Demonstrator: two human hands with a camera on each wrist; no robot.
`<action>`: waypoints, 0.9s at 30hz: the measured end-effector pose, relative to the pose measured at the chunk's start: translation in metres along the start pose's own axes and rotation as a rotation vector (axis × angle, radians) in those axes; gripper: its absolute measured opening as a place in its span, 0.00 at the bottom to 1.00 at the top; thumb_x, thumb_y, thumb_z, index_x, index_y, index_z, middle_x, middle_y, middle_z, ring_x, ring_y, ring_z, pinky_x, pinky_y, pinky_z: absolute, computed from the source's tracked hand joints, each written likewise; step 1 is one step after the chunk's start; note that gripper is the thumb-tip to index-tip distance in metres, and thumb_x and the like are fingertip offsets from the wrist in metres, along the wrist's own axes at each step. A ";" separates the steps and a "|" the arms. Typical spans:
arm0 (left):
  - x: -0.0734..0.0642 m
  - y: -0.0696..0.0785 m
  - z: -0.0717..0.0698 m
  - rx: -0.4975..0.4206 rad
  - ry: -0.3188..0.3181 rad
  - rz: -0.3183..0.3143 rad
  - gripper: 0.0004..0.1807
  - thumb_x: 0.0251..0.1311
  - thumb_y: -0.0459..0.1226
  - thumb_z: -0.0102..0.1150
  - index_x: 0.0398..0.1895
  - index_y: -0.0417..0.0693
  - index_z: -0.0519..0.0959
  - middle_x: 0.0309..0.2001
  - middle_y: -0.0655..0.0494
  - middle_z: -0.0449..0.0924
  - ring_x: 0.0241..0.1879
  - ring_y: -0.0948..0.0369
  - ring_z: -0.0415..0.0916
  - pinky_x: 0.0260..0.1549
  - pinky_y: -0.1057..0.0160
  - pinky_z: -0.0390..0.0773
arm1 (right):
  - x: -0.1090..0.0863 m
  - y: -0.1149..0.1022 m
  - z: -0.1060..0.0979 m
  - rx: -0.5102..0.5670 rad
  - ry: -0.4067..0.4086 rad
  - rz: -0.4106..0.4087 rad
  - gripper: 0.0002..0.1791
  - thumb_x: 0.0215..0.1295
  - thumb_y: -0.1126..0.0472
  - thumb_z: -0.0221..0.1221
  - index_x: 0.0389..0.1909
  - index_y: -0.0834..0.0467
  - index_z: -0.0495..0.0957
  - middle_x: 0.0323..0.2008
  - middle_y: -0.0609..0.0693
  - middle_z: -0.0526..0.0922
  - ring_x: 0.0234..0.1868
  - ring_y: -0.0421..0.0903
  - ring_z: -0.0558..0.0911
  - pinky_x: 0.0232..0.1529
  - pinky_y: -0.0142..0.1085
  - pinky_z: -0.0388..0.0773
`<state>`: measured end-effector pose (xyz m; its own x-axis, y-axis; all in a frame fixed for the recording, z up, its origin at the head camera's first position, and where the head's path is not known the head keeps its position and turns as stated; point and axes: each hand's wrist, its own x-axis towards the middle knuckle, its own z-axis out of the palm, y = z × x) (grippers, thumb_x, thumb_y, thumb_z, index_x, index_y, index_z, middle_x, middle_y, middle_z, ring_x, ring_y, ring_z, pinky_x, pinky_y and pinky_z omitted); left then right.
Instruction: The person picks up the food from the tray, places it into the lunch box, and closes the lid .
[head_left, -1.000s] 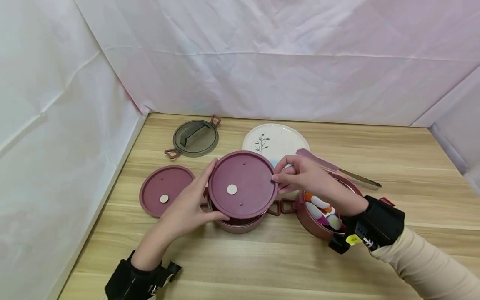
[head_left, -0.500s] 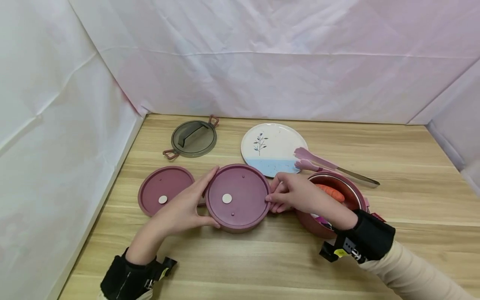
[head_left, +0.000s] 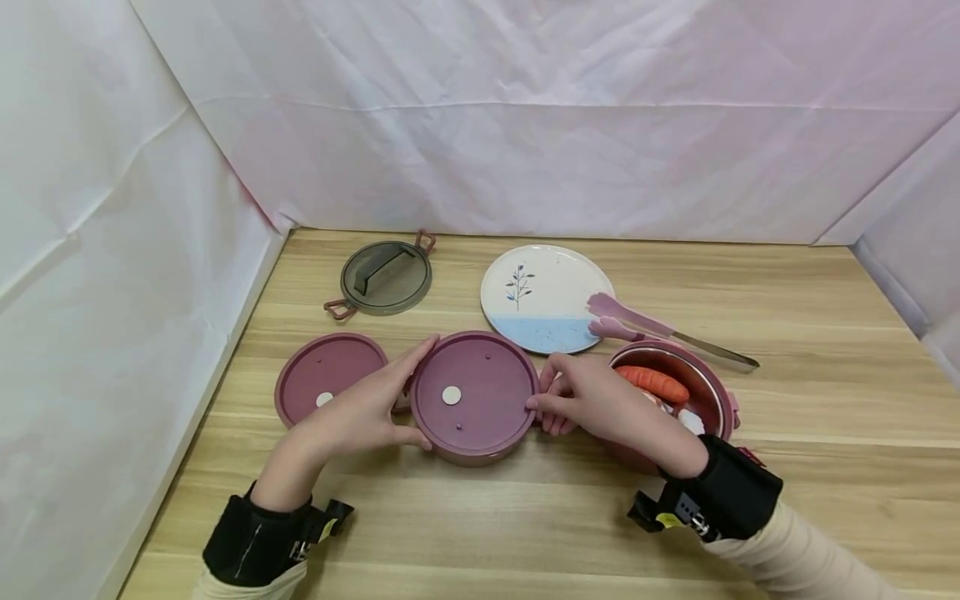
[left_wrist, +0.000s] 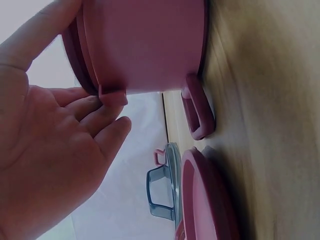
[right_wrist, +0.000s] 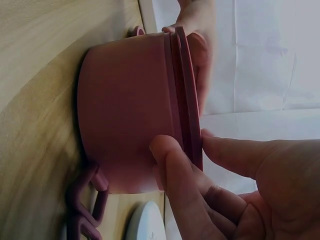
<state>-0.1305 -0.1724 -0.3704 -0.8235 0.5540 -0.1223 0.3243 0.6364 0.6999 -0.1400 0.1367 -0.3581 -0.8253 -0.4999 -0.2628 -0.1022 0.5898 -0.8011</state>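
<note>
Wooden table (head_left: 495, 533): lower frame, pale cloth (head_left: 525, 167) behind.
Left hand (head_left: 356, 421): spread wide, gripping the left edge of the purple lid (head_left: 487, 383).
Right hand (head_left: 592, 400): pinches its right edge.
Purple lid: between both hands, mid-frame; just lowered, so the pot (right_wrist: 125, 110) beneath is now covered.
Further out: matching lid (head_left: 330, 367) left, plate (head_left: 547, 333) above centre.

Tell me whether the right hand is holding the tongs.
No, the right hand pinches the edge of the mauve lid, while the tongs lie beyond the hand.
</note>
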 end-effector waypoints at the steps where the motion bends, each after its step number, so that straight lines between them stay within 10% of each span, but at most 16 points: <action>1: 0.000 -0.001 -0.001 -0.005 -0.004 0.001 0.67 0.44 0.40 0.80 0.82 0.55 0.42 0.80 0.47 0.49 0.78 0.49 0.53 0.73 0.45 0.59 | 0.000 0.001 0.001 -0.013 0.007 -0.014 0.11 0.67 0.59 0.63 0.36 0.61 0.73 0.22 0.48 0.87 0.23 0.41 0.85 0.27 0.38 0.85; 8: 0.000 0.000 -0.003 0.041 0.000 0.011 0.69 0.44 0.44 0.80 0.82 0.54 0.38 0.81 0.46 0.45 0.78 0.47 0.50 0.73 0.43 0.58 | -0.003 0.002 0.007 -0.149 0.098 -0.052 0.11 0.66 0.55 0.65 0.30 0.55 0.75 0.17 0.43 0.83 0.18 0.37 0.81 0.22 0.33 0.79; 12: -0.002 0.011 0.000 0.139 0.134 0.000 0.69 0.47 0.56 0.76 0.82 0.57 0.35 0.81 0.51 0.42 0.79 0.49 0.47 0.74 0.42 0.57 | -0.006 -0.004 0.011 -0.225 0.289 -0.105 0.09 0.66 0.53 0.65 0.34 0.50 0.76 0.19 0.41 0.82 0.19 0.35 0.77 0.22 0.30 0.72; 17: 0.005 0.030 0.022 0.321 0.328 -0.011 0.50 0.66 0.58 0.56 0.81 0.48 0.44 0.81 0.52 0.43 0.80 0.52 0.45 0.77 0.46 0.52 | 0.002 -0.010 0.025 -0.306 0.433 -0.294 0.18 0.66 0.53 0.65 0.52 0.55 0.77 0.54 0.51 0.81 0.53 0.44 0.81 0.54 0.40 0.80; 21: 0.014 0.037 0.045 0.450 0.336 -0.024 0.41 0.73 0.55 0.45 0.80 0.43 0.48 0.81 0.49 0.44 0.81 0.51 0.43 0.78 0.47 0.47 | 0.016 -0.009 0.040 -0.475 0.398 -0.345 0.34 0.70 0.48 0.59 0.72 0.58 0.64 0.79 0.55 0.53 0.77 0.54 0.58 0.74 0.55 0.60; 27: 0.020 0.036 0.061 0.613 0.343 -0.047 0.41 0.72 0.58 0.46 0.78 0.41 0.55 0.80 0.45 0.48 0.80 0.50 0.47 0.78 0.48 0.49 | 0.026 -0.001 0.057 -0.593 0.302 -0.261 0.36 0.76 0.47 0.49 0.79 0.57 0.52 0.81 0.52 0.44 0.81 0.56 0.48 0.75 0.65 0.50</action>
<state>-0.1073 -0.1055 -0.3908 -0.9107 0.3820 0.1568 0.4055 0.8992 0.1644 -0.1294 0.0873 -0.3950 -0.8416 -0.5248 0.1272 -0.5314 0.7631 -0.3678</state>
